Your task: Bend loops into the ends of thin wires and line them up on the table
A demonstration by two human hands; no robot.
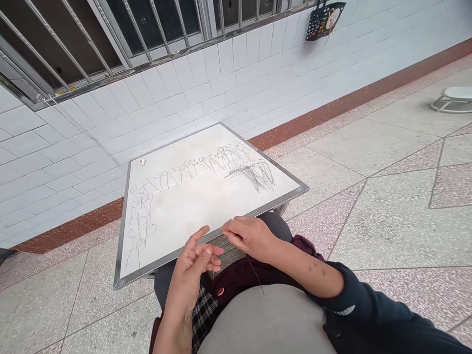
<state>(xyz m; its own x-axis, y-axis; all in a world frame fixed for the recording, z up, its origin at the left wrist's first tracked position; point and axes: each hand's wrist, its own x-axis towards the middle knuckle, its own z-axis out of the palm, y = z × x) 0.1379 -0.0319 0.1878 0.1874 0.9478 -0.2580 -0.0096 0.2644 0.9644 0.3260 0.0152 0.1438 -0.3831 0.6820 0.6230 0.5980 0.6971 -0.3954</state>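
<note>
My right hand (252, 236) is closed in a pinch at the near edge of the white board (191, 211). A thin dark wire (254, 270) hangs from it over my lap. My left hand (197, 258) is just to the left, with its index finger raised and its thumb against the curled fingers. A faint thin line shows below those fingers, but what they hold is too fine to make out. Looped thin wires (184, 172) lie in a long curved row on the board. To their right is a loose bundle of wires (256, 174).
A small white-and-red trinket (143, 162) lies at the board's far left. Behind the board is a white tiled wall (206, 88) with a barred window (129, 29). A black basket (324, 22) hangs on the wall. A low white stool (457, 93) stands at far right.
</note>
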